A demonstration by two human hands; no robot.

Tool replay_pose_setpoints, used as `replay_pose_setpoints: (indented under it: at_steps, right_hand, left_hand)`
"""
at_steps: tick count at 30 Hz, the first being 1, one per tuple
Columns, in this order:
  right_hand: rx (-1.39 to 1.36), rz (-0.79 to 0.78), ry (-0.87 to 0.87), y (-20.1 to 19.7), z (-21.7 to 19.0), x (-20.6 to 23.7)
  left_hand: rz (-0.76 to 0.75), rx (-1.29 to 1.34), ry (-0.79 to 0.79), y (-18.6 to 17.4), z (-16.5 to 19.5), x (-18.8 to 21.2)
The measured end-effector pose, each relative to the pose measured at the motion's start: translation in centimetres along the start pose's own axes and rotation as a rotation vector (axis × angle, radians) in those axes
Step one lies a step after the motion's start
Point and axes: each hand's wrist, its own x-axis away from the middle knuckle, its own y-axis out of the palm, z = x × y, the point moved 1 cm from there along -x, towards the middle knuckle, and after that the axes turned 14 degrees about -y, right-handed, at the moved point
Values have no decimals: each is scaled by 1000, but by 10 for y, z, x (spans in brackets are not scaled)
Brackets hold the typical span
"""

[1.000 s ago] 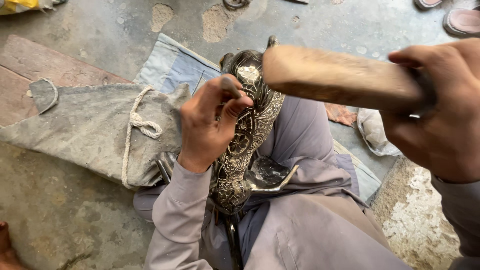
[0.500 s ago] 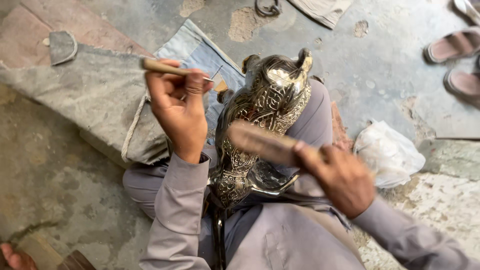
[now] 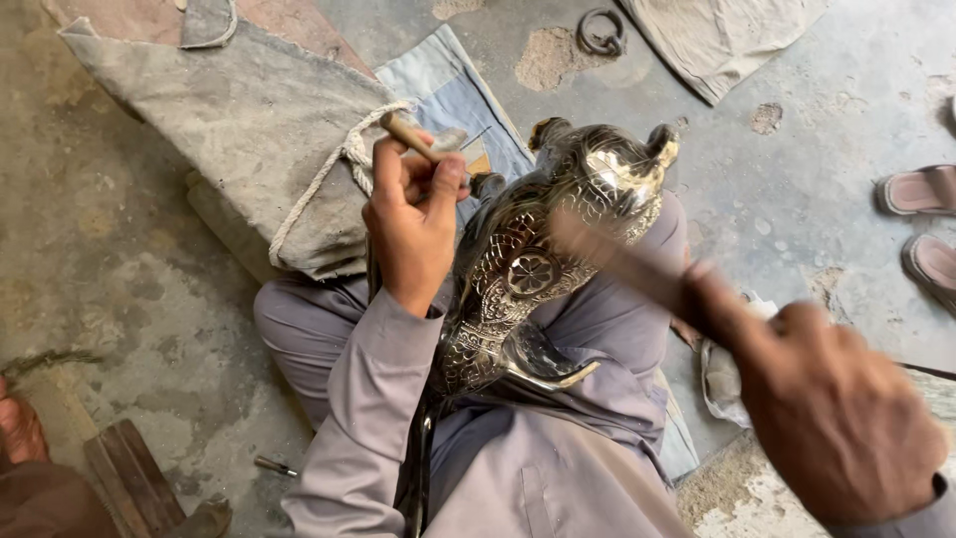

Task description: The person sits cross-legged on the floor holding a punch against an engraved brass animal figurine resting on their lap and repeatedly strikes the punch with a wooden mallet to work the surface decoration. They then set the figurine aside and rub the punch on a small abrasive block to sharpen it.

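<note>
Ornate engraved silver-coloured metal vessel [image 3: 543, 264] resting across lap, patterning largely covered; left hand [image 3: 413, 224] fingers curled around slim wooden-handled punch [image 3: 413, 138]; right hand [image 3: 832, 413] fisted on blurred wooden mallet [image 3: 622, 261], chasing unfinished.

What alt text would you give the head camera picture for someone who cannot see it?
Seen from above, a seated person steadies an ornate engraved metal vessel in their lap, the left hand holding a small punch near it and the right hand swinging a blurred wooden mallet. Grey cloth, a metal ring and sandals lie on the concrete floor.
</note>
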Motion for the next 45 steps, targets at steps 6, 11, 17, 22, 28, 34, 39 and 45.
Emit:
replay_pose_setpoints:
  at_steps: [6, 11, 17, 22, 28, 34, 39, 45]
  right_hand:
    - [-105, 192, -155, 20, 8, -3]
    - [-95, 467, 35, 62, 39, -19]
    - [-76, 781, -255, 135, 21, -31]
    - [-440, 737, 86, 143, 18, -35]
    - [-769, 540, 432, 80, 35, -35]
    - [-1103, 789, 394, 39, 43, -24]
    - [-1095, 819, 363, 10, 51, -30]
    - [-1087, 730, 279, -5, 54, -44]
  left_hand:
    - [-38, -108, -97, -8, 2, 20]
    - [-63, -57, -165, -9, -5, 23]
    - [-87, -94, -255, -8, -1, 24]
    - [-159, -188, -156, 3, 26, 16]
    - [-578, -186, 45, 38, 45, -10]
    - [-649, -274, 329, 54, 51, -7]
    - [-656, -356, 442, 60, 48, -7]
    - [-623, -354, 491, 59, 44, -3]
